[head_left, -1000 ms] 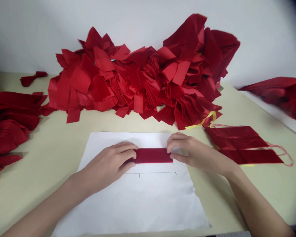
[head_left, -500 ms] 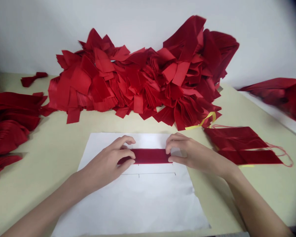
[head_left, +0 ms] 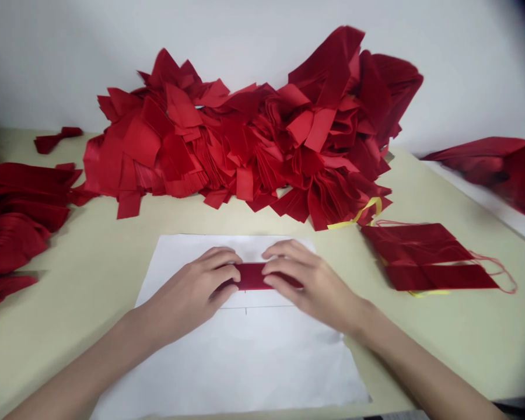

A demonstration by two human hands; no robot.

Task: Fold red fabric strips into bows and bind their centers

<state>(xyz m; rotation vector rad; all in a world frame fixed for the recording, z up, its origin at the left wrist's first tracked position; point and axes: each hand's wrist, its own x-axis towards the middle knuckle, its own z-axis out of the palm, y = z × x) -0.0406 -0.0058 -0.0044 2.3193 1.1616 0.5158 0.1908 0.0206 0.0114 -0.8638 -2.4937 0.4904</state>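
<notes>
A narrow red velvet-like fabric strip [head_left: 250,276] lies lengthwise across a white paper sheet [head_left: 227,373] marked with thin ruled lines and short ticks. My left hand [head_left: 203,286] is closed on the strip's left part, thumb at the near edge and fingers curled at the far edge. From the other side, my right hand [head_left: 304,277] pinches the strip right of its middle, its fingers curved over the red fabric. Both ends of the strip are mostly covered by my hands, and only a short red length shows between them.
A large heap of red fabric pieces [head_left: 240,146] lies against the wall. More red fabric [head_left: 21,216] is piled at the left. Folded red pieces with red cords [head_left: 437,256] rest at the right, and further red fabric [head_left: 503,166] lies on a white board [head_left: 472,195].
My right hand has slid left from the strip's right end toward its middle, nearer my left hand. My left hand stays almost where it was.
</notes>
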